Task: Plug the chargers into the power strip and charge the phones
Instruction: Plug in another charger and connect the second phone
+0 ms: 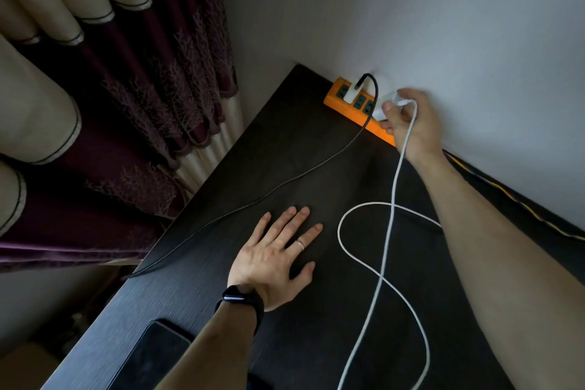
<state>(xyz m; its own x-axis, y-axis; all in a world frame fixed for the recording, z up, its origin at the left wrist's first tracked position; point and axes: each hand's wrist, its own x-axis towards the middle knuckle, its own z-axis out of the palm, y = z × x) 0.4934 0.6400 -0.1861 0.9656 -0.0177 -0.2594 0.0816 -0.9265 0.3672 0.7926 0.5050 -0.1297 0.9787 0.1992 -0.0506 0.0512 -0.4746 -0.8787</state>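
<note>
Orange plastic power strip (pixel 354 104) runs diagonally along the wall at upper right, and your right hand (pixel 411 123) is right over its near end pinching the white charger block (pixel 394 100), while your left hand (pixel 278 256) rests flat and spread, well back at center.

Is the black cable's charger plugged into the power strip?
Plugged in: the white charger stands in the orange strip, black cable rising from its top.

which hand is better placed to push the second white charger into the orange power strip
Right. The right hand already grips the white charger directly over the orange power strip by the wall. The left hand lies flat and empty on the dark table, far nearer the person.
</note>
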